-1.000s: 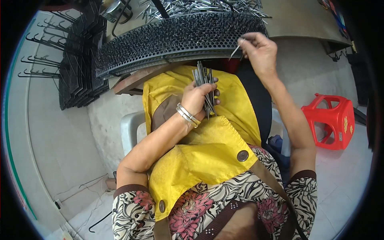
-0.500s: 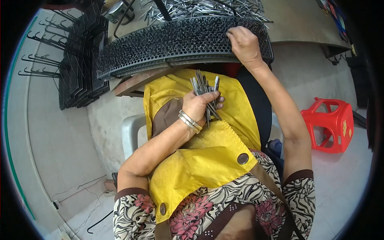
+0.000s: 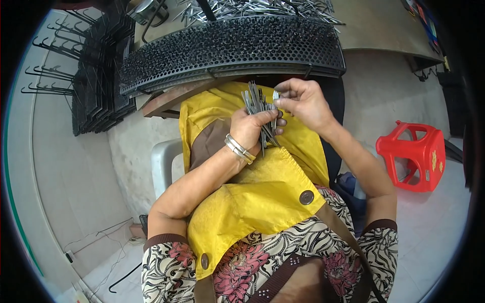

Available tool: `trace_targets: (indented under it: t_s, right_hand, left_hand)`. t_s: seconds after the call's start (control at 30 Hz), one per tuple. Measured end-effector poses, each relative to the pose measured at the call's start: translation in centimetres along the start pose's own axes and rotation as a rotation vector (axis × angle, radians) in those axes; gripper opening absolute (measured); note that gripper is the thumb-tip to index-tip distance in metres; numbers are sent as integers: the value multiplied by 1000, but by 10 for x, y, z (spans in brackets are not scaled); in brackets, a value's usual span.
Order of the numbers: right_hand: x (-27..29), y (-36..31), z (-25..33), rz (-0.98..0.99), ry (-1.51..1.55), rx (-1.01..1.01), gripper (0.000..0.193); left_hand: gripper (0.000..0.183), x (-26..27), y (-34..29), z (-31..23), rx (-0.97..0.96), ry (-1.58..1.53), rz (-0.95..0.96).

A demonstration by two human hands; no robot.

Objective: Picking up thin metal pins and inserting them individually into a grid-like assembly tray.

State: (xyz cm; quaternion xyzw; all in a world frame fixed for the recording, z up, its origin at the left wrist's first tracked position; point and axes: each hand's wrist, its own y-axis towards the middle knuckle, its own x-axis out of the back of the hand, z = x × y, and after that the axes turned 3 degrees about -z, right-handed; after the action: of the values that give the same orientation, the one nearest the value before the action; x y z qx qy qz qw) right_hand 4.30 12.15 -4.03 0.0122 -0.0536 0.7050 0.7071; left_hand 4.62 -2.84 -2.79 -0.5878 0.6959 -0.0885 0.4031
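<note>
My left hand, with bangles on its wrist, is closed round a bundle of thin metal strips above the yellow apron. The strips stick out at both ends, fanned at slightly different angles. My right hand is right beside the bundle, thumb and forefinger at the light tip of one metal strip. Whether that strip is clear of the bundle is hard to tell. Beyond both hands lies a long black perforated rack, with dark bits standing in many of its holes; its front row of holes shows bare.
A heap of loose metal strips lies on the table behind the rack. Stacked black racks with hooked rods stand on the left. A metal can sits at the back left. On the right is a red plastic stool.
My right hand has come down from the rack's right end to the bundle, its fingers now at a strip's tip. My left hand keeps its hold nearly in place.
</note>
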Motion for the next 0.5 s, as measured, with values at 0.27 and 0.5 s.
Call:
trace_targets:
  t_s: [0.27, 0.5]
  right_hand:
    - [9, -4, 4, -109, 108, -73, 12]
    - [21, 1, 3, -45, 378, -215, 8]
  left_hand:
    - [12, -2, -1, -1, 34, -10, 20]
    - [13, -5, -3, -1, 4, 38, 77]
